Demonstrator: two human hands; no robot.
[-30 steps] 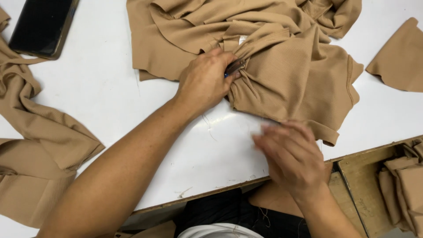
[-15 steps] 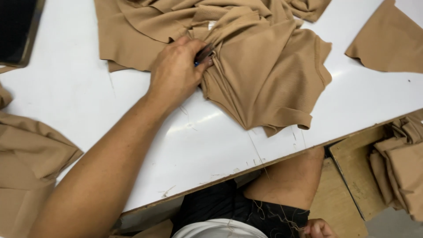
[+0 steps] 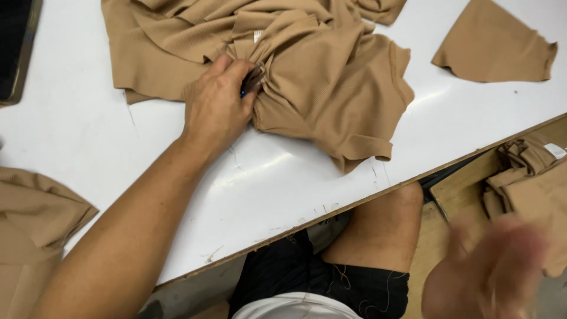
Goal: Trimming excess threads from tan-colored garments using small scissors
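My left hand (image 3: 217,106) rests on the white table (image 3: 177,177) and pinches a gathered fold of the tan ribbed garment (image 3: 331,88), which lies bunched and spread across the table's far middle. A small dark blue tool shows between the fingers and the cloth, mostly hidden. My right hand (image 3: 493,274) is blurred, low at the right, below the table's edge and near a stack of tan cloth (image 3: 531,177) in a wooden box. It holds nothing that I can make out.
A cut tan fabric piece (image 3: 493,50) lies at the table's far right. More tan cloth (image 3: 35,224) hangs at the left edge. A dark flat device (image 3: 15,47) sits at the far left. My knee (image 3: 384,224) shows under the table's front edge.
My right hand has left the table, dropped below its edge and come up blurred beside the wooden box. My left hand keeps its grip on the garment. The view has shifted.
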